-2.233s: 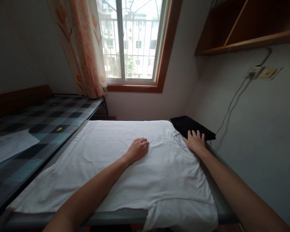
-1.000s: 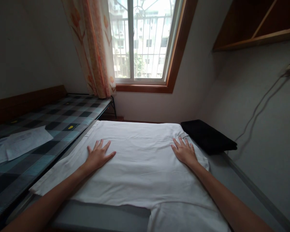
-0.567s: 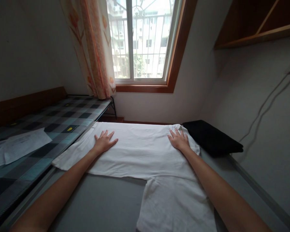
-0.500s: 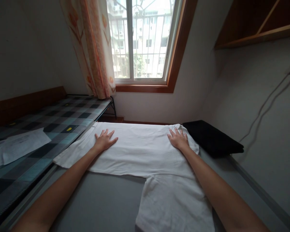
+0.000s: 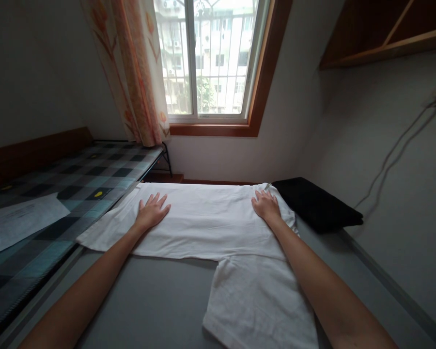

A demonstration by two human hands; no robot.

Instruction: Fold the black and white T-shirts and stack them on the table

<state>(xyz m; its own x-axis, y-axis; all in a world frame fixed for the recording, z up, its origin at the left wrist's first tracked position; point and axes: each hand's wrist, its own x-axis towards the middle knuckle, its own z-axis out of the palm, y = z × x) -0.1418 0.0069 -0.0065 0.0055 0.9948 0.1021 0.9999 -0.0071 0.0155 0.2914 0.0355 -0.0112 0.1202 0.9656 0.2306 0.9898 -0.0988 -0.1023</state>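
Note:
A white T-shirt (image 5: 207, 218) lies spread across the grey surface, its far edge straight and one sleeve stretching toward me at the lower right. On the left part of the cloth my left hand (image 5: 152, 211) rests palm down with its fingers spread. My right hand (image 5: 266, 204) is laid on the shirt near its far right end, close to the collar, fingers outstretched and slightly bent. Neither hand grips the cloth. My right forearm covers part of the shirt's right edge.
Beyond the shirt's right end lies a folded black cloth (image 5: 316, 206). To the left stands a bed with a checked mattress (image 5: 123, 169), with white papers (image 5: 29, 220) on it. A curtain (image 5: 134, 77) hangs beside the window; a wooden shelf (image 5: 388, 53) juts from the right wall.
The view has shifted slightly. My right hand's fingers are drawn a little closer together; my left hand stays spread on the shirt, and the shirt lies much the same.

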